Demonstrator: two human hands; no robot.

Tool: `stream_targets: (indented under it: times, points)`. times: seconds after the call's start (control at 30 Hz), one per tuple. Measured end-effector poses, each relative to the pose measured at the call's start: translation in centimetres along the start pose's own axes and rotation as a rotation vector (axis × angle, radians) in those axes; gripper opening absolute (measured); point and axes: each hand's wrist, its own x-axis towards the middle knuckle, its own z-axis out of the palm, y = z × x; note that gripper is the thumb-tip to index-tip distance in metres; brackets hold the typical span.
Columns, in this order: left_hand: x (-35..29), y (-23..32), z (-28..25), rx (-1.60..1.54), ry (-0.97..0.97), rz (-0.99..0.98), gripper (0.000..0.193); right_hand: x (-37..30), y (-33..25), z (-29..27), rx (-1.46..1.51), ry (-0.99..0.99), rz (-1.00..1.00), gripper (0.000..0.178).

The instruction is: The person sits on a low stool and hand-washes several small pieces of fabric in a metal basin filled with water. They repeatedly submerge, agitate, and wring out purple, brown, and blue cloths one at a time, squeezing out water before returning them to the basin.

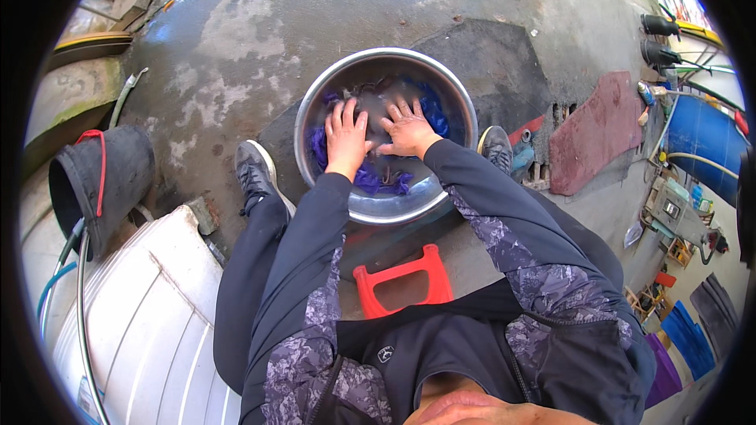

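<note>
Head view: metal basin (pixel 413 198) on the wet floor, just above picture centre, grey murky water (pixel 376 110) inside. Clock read from basin centre, 12 at picture top. Left hand (pixel 346 138) at 9, palm down, fingers straight and fanned out, no grip visible. Right hand (pixel 407 127) near 2, also palm down, fingers spread wide, thumb pointing to 9, no grip visible; what lies under either palm, cannot tell. Purple cloth (pixel 368 181) in the basin at 6, more purple along the wall at 9, blue cloth (pixel 433 112) at 2 beside right fingertips. Around basin: left shoe (pixel 253 171) at 8, right shoe (pixel 496 149) at 3, red stool (pixel 441 283) at 6, black bucket (pixel 130 161) tilted well apart at 9, reddish board (pixel 594 134) at 3, blue barrel (pixel 701 134) farther out at 3
</note>
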Motion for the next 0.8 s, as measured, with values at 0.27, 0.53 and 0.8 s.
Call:
stream_targets:
  times: [0.27,0.53,0.8]
  points:
    - [-4.2,-0.4,-0.7,-0.336,-0.034,-0.207,0.017,-5.2,-3.8,-0.6,-0.057,0.013,0.018,0.074]
    - [-5.1,0.5,-6.7,-0.68,-0.232,-0.219,0.028,-9.3,-3.8,-5.8,0.086,-0.174,0.018,0.039]
    - [-6.4,5.9,-19.2,-0.856,-0.196,-0.112,0.024,-13.9,-5.1,-15.9,0.047,0.106,-0.103,0.049]
